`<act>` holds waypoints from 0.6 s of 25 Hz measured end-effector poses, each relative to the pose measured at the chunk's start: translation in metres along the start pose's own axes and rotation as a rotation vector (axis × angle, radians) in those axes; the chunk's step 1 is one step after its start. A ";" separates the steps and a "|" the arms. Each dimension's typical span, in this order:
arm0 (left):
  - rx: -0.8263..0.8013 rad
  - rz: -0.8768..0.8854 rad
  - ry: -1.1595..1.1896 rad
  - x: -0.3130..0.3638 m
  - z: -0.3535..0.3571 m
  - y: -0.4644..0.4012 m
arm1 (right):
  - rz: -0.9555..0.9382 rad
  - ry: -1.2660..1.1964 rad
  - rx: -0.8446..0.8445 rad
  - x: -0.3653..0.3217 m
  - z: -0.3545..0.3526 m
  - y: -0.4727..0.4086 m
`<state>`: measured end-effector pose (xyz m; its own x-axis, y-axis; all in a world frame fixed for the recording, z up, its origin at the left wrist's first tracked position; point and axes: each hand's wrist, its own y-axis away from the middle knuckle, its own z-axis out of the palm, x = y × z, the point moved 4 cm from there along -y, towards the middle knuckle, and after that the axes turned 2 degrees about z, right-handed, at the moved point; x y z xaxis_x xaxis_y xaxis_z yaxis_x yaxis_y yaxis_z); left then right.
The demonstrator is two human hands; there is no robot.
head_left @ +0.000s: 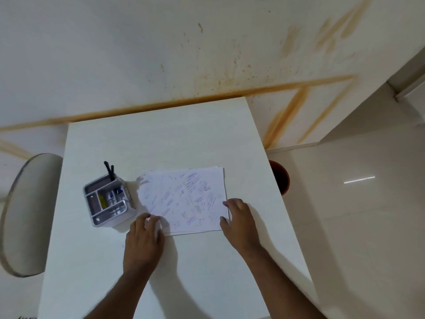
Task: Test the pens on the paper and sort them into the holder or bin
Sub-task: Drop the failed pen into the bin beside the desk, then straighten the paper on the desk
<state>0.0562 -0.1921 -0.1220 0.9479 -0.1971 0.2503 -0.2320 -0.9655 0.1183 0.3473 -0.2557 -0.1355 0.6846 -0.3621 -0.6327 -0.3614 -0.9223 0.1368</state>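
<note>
A stack of white paper [184, 199] covered in blue and black scribbles lies in the middle of the white table [161, 139]. My left hand [145, 238] rests on the stack's near left corner, fingers bent onto the sheet. My right hand [239, 222] touches the stack's right edge near its front corner, fingers spread. Neither hand holds a pen. To the left of the paper stands a grey compartmented holder [108, 201] with two black pens [110, 172] upright in its back slot and small items in other slots. A brown bin [280, 177] sits on the floor beside the table's right edge.
A round grey stool seat [27, 212] stands left of the table. The stained white wall [207, 42] runs behind the table. Glossy pale floor tiles [356, 215] lie to the right.
</note>
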 end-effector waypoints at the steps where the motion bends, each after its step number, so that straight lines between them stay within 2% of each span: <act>1: 0.009 -0.036 0.003 -0.005 -0.001 0.004 | 0.011 0.032 -0.019 -0.002 0.004 0.004; 5: -0.043 -0.153 0.106 -0.021 0.006 0.019 | 0.091 0.099 -0.064 -0.009 0.017 0.024; 10: -0.015 -0.362 0.418 -0.028 0.002 0.016 | 0.314 -0.145 0.026 -0.023 0.023 0.025; 13: -0.015 -0.418 0.523 -0.033 -0.005 0.011 | 0.477 -0.317 0.060 -0.030 0.023 0.010; 15: 0.066 -0.473 0.630 -0.044 -0.025 0.015 | 0.528 -0.358 0.066 -0.034 0.023 0.002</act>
<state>0.0053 -0.1934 -0.1070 0.6359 0.3511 0.6872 0.1964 -0.9348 0.2959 0.3085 -0.2422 -0.1312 0.1545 -0.6873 -0.7097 -0.6381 -0.6178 0.4594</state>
